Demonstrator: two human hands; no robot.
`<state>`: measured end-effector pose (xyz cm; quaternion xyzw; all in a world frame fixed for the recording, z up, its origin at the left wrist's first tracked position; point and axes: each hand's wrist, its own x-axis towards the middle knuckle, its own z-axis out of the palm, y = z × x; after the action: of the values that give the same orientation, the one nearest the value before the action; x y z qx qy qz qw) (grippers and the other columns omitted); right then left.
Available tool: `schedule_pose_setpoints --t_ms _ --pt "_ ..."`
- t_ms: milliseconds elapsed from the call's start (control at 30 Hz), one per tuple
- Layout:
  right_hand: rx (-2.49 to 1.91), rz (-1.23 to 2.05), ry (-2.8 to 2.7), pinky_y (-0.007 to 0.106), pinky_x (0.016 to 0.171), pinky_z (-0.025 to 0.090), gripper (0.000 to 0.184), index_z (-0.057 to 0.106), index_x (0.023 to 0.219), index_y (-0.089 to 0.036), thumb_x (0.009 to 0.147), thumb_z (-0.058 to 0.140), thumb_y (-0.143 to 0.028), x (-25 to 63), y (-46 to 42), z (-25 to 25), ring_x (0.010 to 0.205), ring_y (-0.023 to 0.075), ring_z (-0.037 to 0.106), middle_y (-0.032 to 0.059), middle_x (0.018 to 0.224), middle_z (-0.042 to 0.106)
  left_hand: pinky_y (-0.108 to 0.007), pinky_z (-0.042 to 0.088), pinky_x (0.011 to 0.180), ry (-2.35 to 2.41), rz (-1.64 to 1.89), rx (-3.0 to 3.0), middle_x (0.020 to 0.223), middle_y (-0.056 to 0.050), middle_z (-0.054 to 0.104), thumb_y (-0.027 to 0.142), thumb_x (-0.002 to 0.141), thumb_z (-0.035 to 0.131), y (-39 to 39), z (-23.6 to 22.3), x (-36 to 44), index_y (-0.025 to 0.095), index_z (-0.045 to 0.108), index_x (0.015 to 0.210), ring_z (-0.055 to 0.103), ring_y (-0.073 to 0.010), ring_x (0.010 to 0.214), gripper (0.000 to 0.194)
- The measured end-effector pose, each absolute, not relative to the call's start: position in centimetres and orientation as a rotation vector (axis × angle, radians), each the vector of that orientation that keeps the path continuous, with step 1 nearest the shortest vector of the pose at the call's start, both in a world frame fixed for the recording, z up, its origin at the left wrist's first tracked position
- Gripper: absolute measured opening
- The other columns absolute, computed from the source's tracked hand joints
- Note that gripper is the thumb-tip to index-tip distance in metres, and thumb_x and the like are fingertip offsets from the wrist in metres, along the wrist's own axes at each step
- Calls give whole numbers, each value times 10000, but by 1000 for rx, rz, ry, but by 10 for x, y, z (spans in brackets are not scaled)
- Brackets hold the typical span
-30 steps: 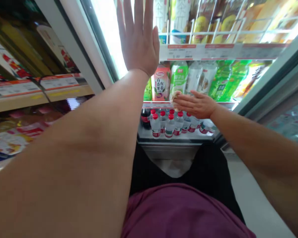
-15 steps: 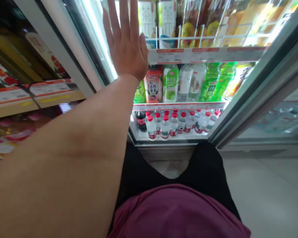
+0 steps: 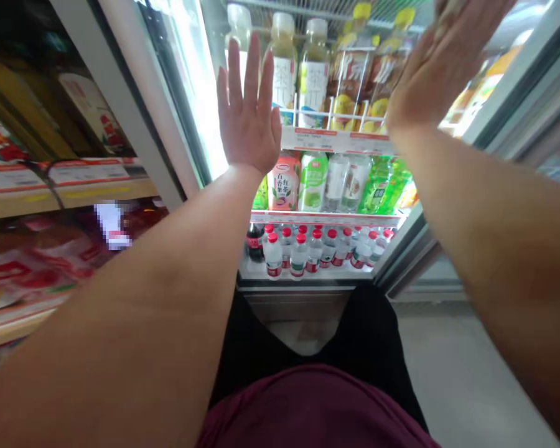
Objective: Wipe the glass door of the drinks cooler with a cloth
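Observation:
My left hand (image 3: 251, 118) is held up before the lit drinks cooler, its fingers stretched out and spread, with nothing in it. Behind it stand pale-labelled tea bottles (image 3: 284, 78) on the upper shelf. My right hand (image 3: 432, 78) is raised at the upper right, beside yellow-capped bottles (image 3: 352, 81). It is blurred, and its fingers run out past the top edge, so I cannot make out whether they hold anything. Below my hands, the middle shelf carries a red tea bottle (image 3: 284, 183), a green-labelled bottle (image 3: 313, 183) and bright green bottles (image 3: 385, 186).
Small red-capped water bottles (image 3: 298, 255) and a dark cola bottle (image 3: 255, 242) stand on the cooler's bottom shelf. A white wire rail (image 3: 331, 115) fronts the upper shelf. Packaged goods fill the shelving (image 3: 79, 190) at left. The cooler's metal frame (image 3: 410, 239) runs along the right.
My right arm has come into view from the right and reaches up toward the upper shelf. My view has tilted up, showing more bottle tops. My left hand stays spread.

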<state>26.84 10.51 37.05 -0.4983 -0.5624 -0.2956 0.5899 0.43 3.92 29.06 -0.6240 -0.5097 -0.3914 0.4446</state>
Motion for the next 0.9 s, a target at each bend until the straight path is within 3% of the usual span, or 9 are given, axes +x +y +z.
schedule_pose_setpoints --t_ms 100,167,400,500,667,900 --pt "-1089 -616 -1296 525 1276 159 635 278 1577 56 1072 273 -328 261 96 306 1606 255 74 263 1660 229 -558 -9 1330 -1242 -1011 -1582 1741 -19 101 204 1004 464 46 290 -1 152 162 1641 -96 -236 1602 707" --pt "-1076 -584 -1316 529 1286 172 614 285 1609 -73 1070 232 -363 262 100 261 1604 234 89 194 1672 240 -587 -17 1323 -1260 -1026 -1612 1743 -18 85 209 983 496 49 290 -2 153 159 1642 -102 -250 1601 743" --pt "-1041 -556 -1420 641 1214 282 638 228 1606 -102 1016 329 -321 275 100 133 1602 299 82 248 1630 292 -553 55 1330 -1228 -1133 -1609 1715 -37 220 234 965 455 42 290 2 196 280 1630 31 -270 1605 688" --pt "-1072 -555 -1434 666 1183 314 623 257 1588 -91 1019 356 -325 281 97 99 1589 326 149 286 1595 339 -543 83 1329 -1182 -1175 -1594 1698 -39 273 234 967 446 38 289 3 224 291 1630 79 -267 1601 681" --pt "-1039 -542 -1394 690 1185 302 628 269 1582 -105 1013 381 -347 295 111 100 1576 345 190 283 1593 343 -533 99 1328 -1160 -1153 -1574 1691 -60 278 229 985 447 37 289 3 207 279 1637 86 -262 1598 674" --pt "-1007 -588 -1171 613 1265 222 632 307 1556 -15 1003 328 -319 328 139 201 1585 328 167 320 1601 308 -530 140 1324 -1160 -1116 -1529 1686 -70 281 221 996 442 37 287 3 190 293 1634 108 -274 1592 656"
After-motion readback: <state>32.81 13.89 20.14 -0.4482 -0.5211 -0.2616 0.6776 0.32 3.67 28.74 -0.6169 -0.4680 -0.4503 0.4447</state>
